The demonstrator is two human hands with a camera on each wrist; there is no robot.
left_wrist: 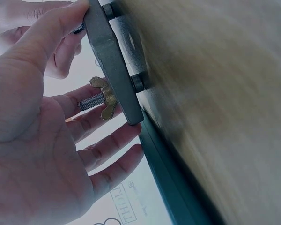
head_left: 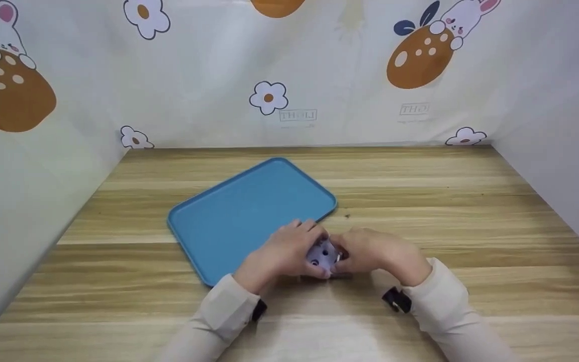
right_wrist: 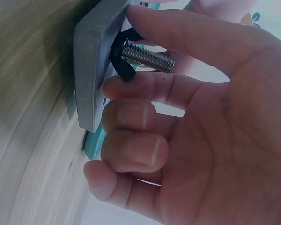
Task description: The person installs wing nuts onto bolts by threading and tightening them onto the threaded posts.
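Observation:
A small grey metal plate [head_left: 323, 253] is held between both hands just over the table, beside the tray's near right edge. My left hand [head_left: 287, 250] grips it by the edges, thumb on one side and fingertips on the other. In the left wrist view a brass wing nut [left_wrist: 105, 97] sits on a threaded bolt [left_wrist: 91, 101] that stands out from the plate; bolt heads show on its other face. My right hand [head_left: 377, 251] has thumb and index finger around a black wing nut [right_wrist: 123, 56] on another bolt [right_wrist: 150, 58]. Its other fingers curl beside the plate.
A blue tray [head_left: 249, 206] lies at an angle on the wooden table [head_left: 445, 201], left of centre, partly behind my left hand. Patterned sheeting [head_left: 209, 75] walls the table at the back and both sides. A tiny dark speck [head_left: 347, 216] lies right of the tray.

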